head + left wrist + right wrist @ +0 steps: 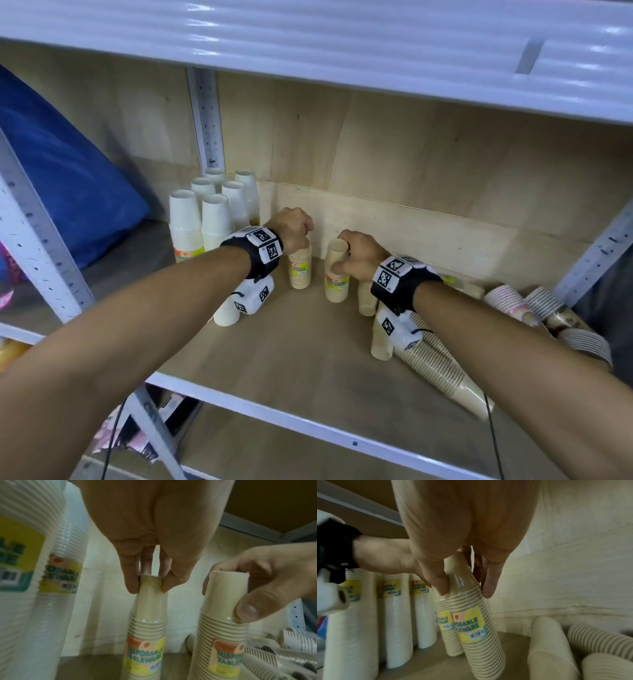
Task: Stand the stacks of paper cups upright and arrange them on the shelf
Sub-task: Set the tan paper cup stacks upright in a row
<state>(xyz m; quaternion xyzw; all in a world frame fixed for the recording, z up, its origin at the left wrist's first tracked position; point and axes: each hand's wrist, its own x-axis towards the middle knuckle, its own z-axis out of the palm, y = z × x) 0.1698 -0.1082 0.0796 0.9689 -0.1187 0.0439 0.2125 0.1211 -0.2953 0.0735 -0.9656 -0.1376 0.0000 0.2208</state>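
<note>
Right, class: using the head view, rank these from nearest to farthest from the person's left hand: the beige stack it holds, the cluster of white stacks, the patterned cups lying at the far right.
1. Beige stack, in the left hand's grip.
2. White stacks, standing to its left, at the back.
3. Patterned cups, lying on their sides at the shelf's right end.

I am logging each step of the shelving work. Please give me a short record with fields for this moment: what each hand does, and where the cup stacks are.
left hand: pinches top of a beige cup stack, upright on the wooden shelf board
right hand: grips top of a second beige cup stack, beside the first
white cup stacks: upright, grouped at back left
fallen stacks: beige and patterned ones lying at right
</note>
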